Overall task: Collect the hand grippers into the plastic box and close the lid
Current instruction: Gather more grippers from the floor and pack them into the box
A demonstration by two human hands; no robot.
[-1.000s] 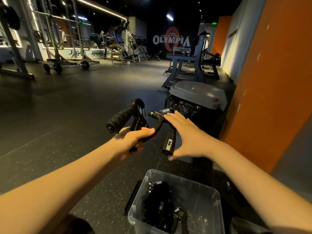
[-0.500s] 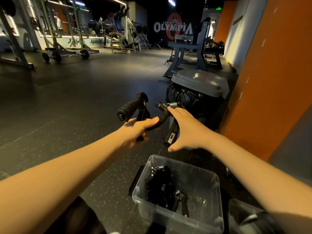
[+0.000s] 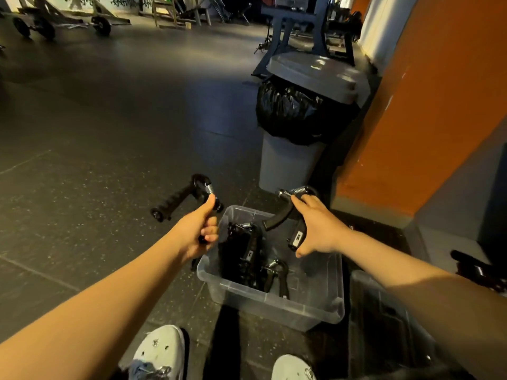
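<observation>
White shoes [image 3: 162, 352] of yours sit nearest, on the dark speckled floor [image 3: 96, 160]. Just beyond them stands the clear plastic box [image 3: 269, 305], open at the top, with several black hand grippers [image 3: 244, 256] piled in its left half. Your left grip [image 3: 197, 231] is clenched round one handle of a ribbed hand gripper [image 3: 175, 200], held over the floor just left of the box's far corner. Your right grip [image 3: 318, 226] clasps a second hand gripper [image 3: 277, 218] by its labelled handle, above the box's far side. Behind stands a grey bin [image 3: 288, 160] lined with a black bag, beside an orange wall [image 3: 425, 105]. Gym machines [image 3: 299, 20] lie farthest off.
</observation>
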